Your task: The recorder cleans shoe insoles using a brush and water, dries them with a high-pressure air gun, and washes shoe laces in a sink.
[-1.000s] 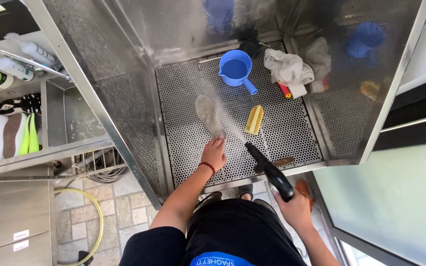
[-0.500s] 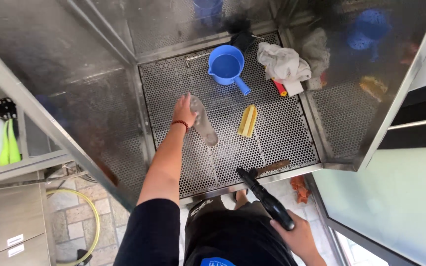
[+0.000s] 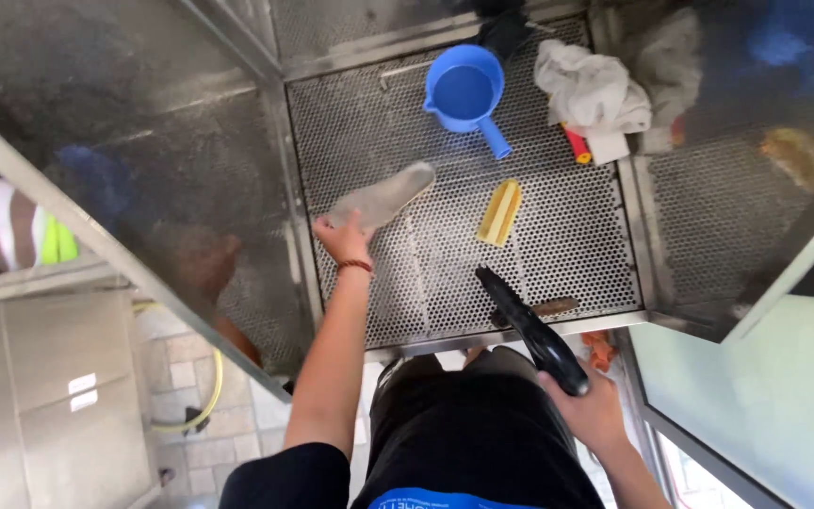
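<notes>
So your left hand (image 3: pixel 343 238) is up near the left-centre of the frame, fingers wrapped around the bottom end of a grey, flat, sole-shaped piece (image 3: pixel 383 196) that looks like a shoe insole, though it's a bit blurry so I can't swear to it. It slants up and to the right from your grip, over the perforated metal tray (image 3: pixel 577 254) that fills the middle of the frame. There's a red cord bracelet (image 3: pixel 354 266) on that wrist. Your right hand (image 3: pixel 588 407) is down in the lower right, closed around the grip of a black spray nozzle (image 3: pixel 529 330) whose tip points up-left over the tray's front edge. On the tray, a yellow scrub brush (image 3: pixel 500 212) lies just right of centre, well apart from the grey piece. A blue scoop (image 3: pixel 466 94) with its handle pointing down-right sits at the top centre, and a bunched white cloth (image 3: pixel 593 92) is just right of it, with something red (image 3: pixel 577 144) poking out underneath. Shiny steel walls (image 3: pixel 143 123) rise on both sides, and a yellow-green hose (image 3: pixel 202 401) curls over the tiled floor (image 3: pixel 237 443) in the lower left.
</notes>
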